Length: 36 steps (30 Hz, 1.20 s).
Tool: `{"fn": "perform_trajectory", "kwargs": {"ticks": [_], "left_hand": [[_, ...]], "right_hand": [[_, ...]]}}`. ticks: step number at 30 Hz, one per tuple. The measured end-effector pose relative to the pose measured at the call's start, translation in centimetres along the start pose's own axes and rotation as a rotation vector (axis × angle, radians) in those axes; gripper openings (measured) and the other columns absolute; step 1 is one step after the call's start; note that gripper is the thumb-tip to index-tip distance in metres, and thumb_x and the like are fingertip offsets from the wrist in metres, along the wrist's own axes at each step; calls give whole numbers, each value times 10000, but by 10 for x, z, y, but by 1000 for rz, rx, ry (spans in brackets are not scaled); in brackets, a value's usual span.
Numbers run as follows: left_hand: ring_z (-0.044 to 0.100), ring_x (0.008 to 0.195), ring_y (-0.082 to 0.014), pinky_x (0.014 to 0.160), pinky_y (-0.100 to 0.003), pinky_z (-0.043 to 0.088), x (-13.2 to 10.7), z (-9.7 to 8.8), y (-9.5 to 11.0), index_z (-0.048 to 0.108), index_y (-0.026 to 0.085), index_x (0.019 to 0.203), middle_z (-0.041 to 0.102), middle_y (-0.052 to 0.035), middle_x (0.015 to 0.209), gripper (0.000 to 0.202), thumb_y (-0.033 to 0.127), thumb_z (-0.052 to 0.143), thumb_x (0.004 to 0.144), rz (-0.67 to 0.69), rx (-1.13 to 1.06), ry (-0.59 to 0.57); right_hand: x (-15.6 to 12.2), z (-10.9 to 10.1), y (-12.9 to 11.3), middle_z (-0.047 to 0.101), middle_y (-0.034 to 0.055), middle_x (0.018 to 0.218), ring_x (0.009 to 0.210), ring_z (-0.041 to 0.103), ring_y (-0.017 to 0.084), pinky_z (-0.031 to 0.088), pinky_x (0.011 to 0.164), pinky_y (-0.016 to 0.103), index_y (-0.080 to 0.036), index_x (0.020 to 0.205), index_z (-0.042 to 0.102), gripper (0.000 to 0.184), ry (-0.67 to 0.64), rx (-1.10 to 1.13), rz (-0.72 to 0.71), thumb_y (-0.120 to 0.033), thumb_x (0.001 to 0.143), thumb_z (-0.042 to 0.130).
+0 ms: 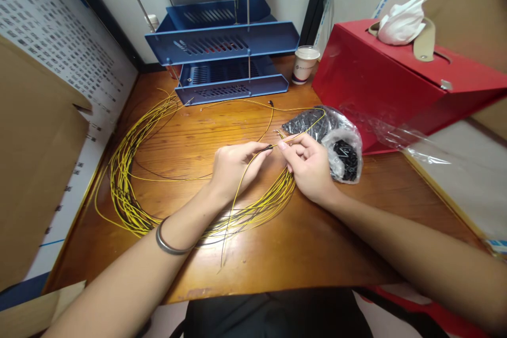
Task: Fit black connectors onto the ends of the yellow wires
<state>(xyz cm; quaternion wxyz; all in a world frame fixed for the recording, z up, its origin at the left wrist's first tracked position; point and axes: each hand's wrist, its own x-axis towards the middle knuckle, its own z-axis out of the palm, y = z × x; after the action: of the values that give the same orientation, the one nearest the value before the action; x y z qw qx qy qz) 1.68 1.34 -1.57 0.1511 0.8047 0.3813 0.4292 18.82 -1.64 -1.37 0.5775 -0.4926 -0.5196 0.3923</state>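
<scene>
My left hand [236,168] pinches a small black piece [268,148] between thumb and fingertips, over the middle of the table. A yellow wire [242,182] runs at that piece, one end hanging toward the table's front edge. Just to the right, my right hand [308,163] is closed with thumb and forefinger on the yellow wire. Beneath both hands lies a large loose coil of yellow and black wires [125,182], open in the middle. Another small black piece [271,103] sits on a wire behind my hands. The exact shape of the held piece is too small to tell.
Clear plastic bags [344,156] of small black parts lie right of my right hand. Behind stand a blue tiered tray rack [233,90], a paper cup [304,66] and a red box [380,79] with tissue on top. Cardboard [35,163] stands at the left.
</scene>
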Motion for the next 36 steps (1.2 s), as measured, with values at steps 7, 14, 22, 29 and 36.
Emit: {"fn": "perform_trajectory", "kwargs": {"ticks": [7, 14, 22, 29, 36], "left_hand": [[766, 709, -155, 666, -229, 551, 1, 0, 1, 809, 190, 985, 824, -38, 913, 160, 266, 681, 924, 24, -38, -29], [768, 738, -159, 708, -231, 564, 1, -2, 5, 807, 189, 989, 824, -36, 913, 166, 274, 680, 924, -13, -96, -64], [704, 571, -140, 601, -239, 567, 8, -2, 14, 803, 138, 823, 788, -60, 713, 539, 515, 474, 1025, -366, -486, -117], [692, 509, -168, 497, -268, 540, 16, -2, 7, 766, 129, 679, 754, -112, 630, 796, 653, 278, 1026, -561, -593, -227], [608, 442, -127, 481, -238, 502, 12, -2, 12, 746, 118, 714, 683, -60, 529, 669, 684, 479, 950, -467, -642, -155]], "right_hand": [[0, -1, 1, 473, -73, 510, 452, 386, 80, 270, 452, 242, -195, 832, 623, 291, -53, -53, -3, -465, 857, 729], [1, -1, 0, 666, -2, 671, 591, 620, 124, 499, 559, 260, -189, 837, 666, 293, -71, -10, -6, -470, 838, 749], [-2, 1, -1, 736, 39, 720, 690, 744, 187, 566, 611, 293, -197, 773, 642, 306, -51, 42, -6, -462, 804, 791], [-6, 0, -5, 772, 62, 715, 632, 736, 178, 547, 566, 286, -194, 779, 662, 284, -196, 39, 0, -451, 824, 773], [-7, 1, -2, 776, 63, 757, 669, 751, 185, 567, 586, 289, -188, 809, 683, 278, -94, 25, -50, -452, 842, 763]]}}
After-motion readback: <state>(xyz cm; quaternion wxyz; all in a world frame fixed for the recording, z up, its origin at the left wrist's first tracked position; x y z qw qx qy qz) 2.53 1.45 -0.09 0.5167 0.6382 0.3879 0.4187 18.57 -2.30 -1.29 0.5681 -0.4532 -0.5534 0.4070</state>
